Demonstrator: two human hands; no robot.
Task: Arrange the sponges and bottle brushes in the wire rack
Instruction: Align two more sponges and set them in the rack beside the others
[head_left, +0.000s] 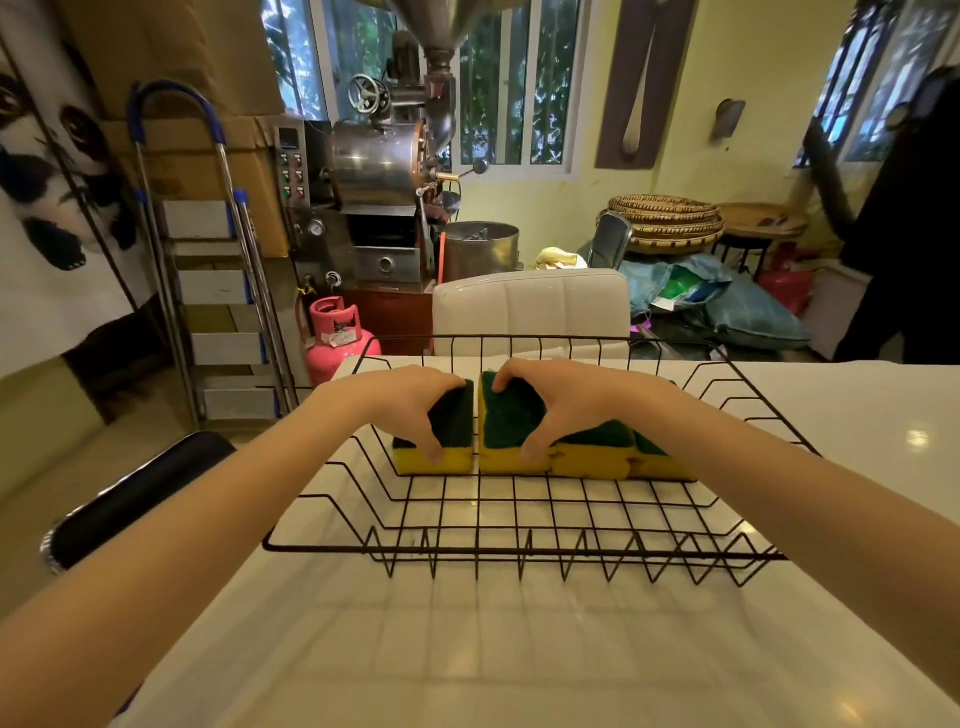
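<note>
A black wire rack (519, 548) sits on the white table. A row of yellow sponges with green scouring tops lies across its far half. My left hand (410, 402) grips the leftmost sponge (457, 423), fingers over its far edge and thumb on its yellow front. My right hand (561, 397) holds the sponge beside it (506, 418) the same way. Two more sponges (602, 454) continue the row to the right, partly under my right wrist. No bottle brush is in view.
The white table (519, 649) runs toward me, past the rack's zigzag front wall. Behind its far edge stands a white chair back (530, 306). Left of the table are a black stool (140, 493), a pink gas cylinder (335, 338) and a stepladder (218, 291).
</note>
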